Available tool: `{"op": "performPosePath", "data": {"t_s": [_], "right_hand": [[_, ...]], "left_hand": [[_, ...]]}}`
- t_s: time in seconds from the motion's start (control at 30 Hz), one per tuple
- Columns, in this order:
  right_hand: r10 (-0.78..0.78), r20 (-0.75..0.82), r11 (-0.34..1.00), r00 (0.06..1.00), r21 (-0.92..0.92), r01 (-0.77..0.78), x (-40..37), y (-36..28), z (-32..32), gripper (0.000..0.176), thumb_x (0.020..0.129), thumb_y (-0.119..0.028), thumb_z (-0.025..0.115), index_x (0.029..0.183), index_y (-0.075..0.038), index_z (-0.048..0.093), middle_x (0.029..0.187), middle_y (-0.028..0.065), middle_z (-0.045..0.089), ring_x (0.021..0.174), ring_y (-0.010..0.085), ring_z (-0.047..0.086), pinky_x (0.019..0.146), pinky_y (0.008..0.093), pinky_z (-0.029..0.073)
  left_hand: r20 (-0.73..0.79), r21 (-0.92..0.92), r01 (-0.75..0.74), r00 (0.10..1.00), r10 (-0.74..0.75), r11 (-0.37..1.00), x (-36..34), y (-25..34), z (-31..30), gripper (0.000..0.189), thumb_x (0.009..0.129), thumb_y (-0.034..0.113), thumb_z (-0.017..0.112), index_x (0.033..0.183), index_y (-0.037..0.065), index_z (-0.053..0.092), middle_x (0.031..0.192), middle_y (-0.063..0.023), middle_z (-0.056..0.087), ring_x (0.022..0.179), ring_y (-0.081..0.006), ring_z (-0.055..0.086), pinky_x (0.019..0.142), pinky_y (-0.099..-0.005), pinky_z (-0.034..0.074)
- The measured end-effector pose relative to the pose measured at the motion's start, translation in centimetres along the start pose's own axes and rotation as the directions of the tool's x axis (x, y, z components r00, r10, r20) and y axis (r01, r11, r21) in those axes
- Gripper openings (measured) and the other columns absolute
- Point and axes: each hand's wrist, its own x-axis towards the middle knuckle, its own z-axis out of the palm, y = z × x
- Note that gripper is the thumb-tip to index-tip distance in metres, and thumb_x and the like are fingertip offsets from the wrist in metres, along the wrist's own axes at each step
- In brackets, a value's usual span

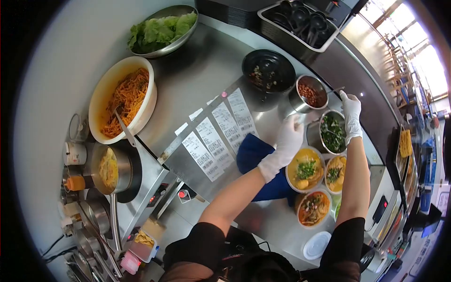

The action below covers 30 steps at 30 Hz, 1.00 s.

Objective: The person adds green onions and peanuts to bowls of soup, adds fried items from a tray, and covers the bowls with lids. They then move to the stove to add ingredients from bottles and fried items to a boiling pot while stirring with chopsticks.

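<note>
My right hand, in a white glove, has its fingertips closed at the handle end of a metal spoon. That spoon stands in a steel pot of peanuts. Below this hand is a steel pot of chopped greens. My left hand, also gloved, is closed in a pinch beside the pots; what is between its fingers is hidden. Nearer to me stand a soup bowl topped with scallions, a smaller soup bowl and a bowl of reddish noodles.
Paper receipts lie by a blue cloth. A black bowl, a tray of black ladles, a tub of shredded carrot and a lettuce bowl sit farther off. A saucepan stands left; a white lid lies near me.
</note>
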Motion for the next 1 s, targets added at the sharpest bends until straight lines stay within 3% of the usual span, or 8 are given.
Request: {"op": "performPosePath", "data": {"t_s": [0.13,0.27,0.37,0.5,0.7,0.9,0.93,1.0], "right_hand": [[0.03,0.009,0.998,1.0,-0.049,-0.029,0.6,-1.0,2.4,0.04,0.076,-0.038,0.069,0.093,-0.002,0.071,0.085,0.0142,0.07,0.076,0.0244,0.066,0.075,0.0338,0.049],[0.091,0.03,0.996,0.995,-0.009,-0.09,1.3,-1.1,3.7,0.035,0.077,-0.037,0.068,0.088,-0.004,0.072,0.081,0.0134,0.07,0.078,0.0246,0.067,0.074,0.0349,0.049],[0.115,0.021,0.939,0.993,-0.329,-0.102,-0.7,-5.5,2.0,0.035,0.077,-0.037,0.068,0.087,-0.003,0.071,0.079,0.0128,0.069,0.076,0.0234,0.066,0.073,0.0353,0.049],[0.048,-0.027,0.957,0.998,-0.285,-0.053,0.0,-4.6,3.0,0.035,0.078,-0.035,0.067,0.078,0.0,0.069,0.072,0.0101,0.068,0.067,0.0198,0.064,0.067,0.0342,0.048],[0.177,0.212,0.901,0.961,0.357,-0.245,1.4,-2.3,3.7,0.019,0.083,-0.018,0.063,0.074,-0.001,0.064,0.061,0.0019,0.058,0.052,0.0106,0.052,0.052,0.0244,0.042],[-0.416,0.285,0.885,0.863,0.345,0.312,-5.9,-4.3,0.6,0.016,0.091,-0.009,0.054,0.096,0.002,0.064,0.077,0.0057,0.063,0.067,0.0123,0.059,0.061,0.0244,0.047],[-0.677,0.19,0.736,0.711,0.177,0.653,-6.6,-4.0,0.1,0.014,0.089,-0.006,0.055,0.098,0.001,0.064,0.082,0.0112,0.066,0.072,0.0209,0.064,0.066,0.0292,0.05],[-0.749,0.274,0.63,0.603,0.011,0.777,-8.5,-3.8,-0.7,0.014,0.087,-0.006,0.057,0.098,-0.001,0.064,0.089,0.015,0.065,0.079,0.0295,0.064,0.07,0.0335,0.051]], "left_hand": [[-0.128,0.114,0.067,0.99,-0.053,0.991,4.0,0.1,2.8,0.045,0.082,0.018,0.063,0.12,-0.001,0.049,0.103,-0.0177,0.059,0.088,-0.0309,0.061,0.078,-0.039,0.049],[-0.116,0.134,0.219,0.972,-0.205,0.966,6.1,-0.2,3.6,0.055,0.081,0.025,0.065,0.126,0.0,0.043,0.117,-0.0204,0.055,0.099,-0.0369,0.059,0.085,-0.0433,0.048],[-0.097,0.116,0.292,0.955,-0.282,0.949,6.6,-0.1,3.9,0.052,0.081,0.024,0.065,0.123,0.001,0.046,0.113,-0.0206,0.058,0.099,-0.0365,0.06,0.085,-0.0424,0.048],[-0.159,0.005,0.245,0.957,-0.241,0.969,6.9,-0.4,6.1,0.048,0.077,0.019,0.069,0.118,0.001,0.051,0.09,-0.0149,0.064,0.083,-0.0304,0.063,0.077,-0.0396,0.05],[-0.294,-0.099,0.344,0.886,-0.358,0.934,7.8,0.8,6.9,0.043,0.075,0.011,0.067,0.114,0.002,0.052,0.08,-0.0107,0.066,0.075,-0.0249,0.065,0.072,-0.0364,0.051],[-0.175,-0.189,0.371,0.898,-0.403,0.909,7.7,0.5,6.2,0.064,0.073,0.0,0.056,0.135,0.004,0.043,0.119,-0.0233,0.058,0.109,-0.0329,0.058,0.094,-0.0353,0.045],[-0.174,-0.188,0.373,0.898,-0.405,0.909,7.4,0.0,6.3,0.064,0.073,0.0,0.056,0.135,0.004,0.043,0.119,-0.0233,0.058,0.109,-0.0329,0.058,0.094,-0.0353,0.045],[-0.142,-0.306,0.314,0.918,-0.369,0.899,6.7,-0.6,6.2,0.065,0.073,-0.002,0.054,0.137,0.002,0.041,0.122,-0.0224,0.057,0.111,-0.0306,0.058,0.095,-0.0333,0.045]]}}
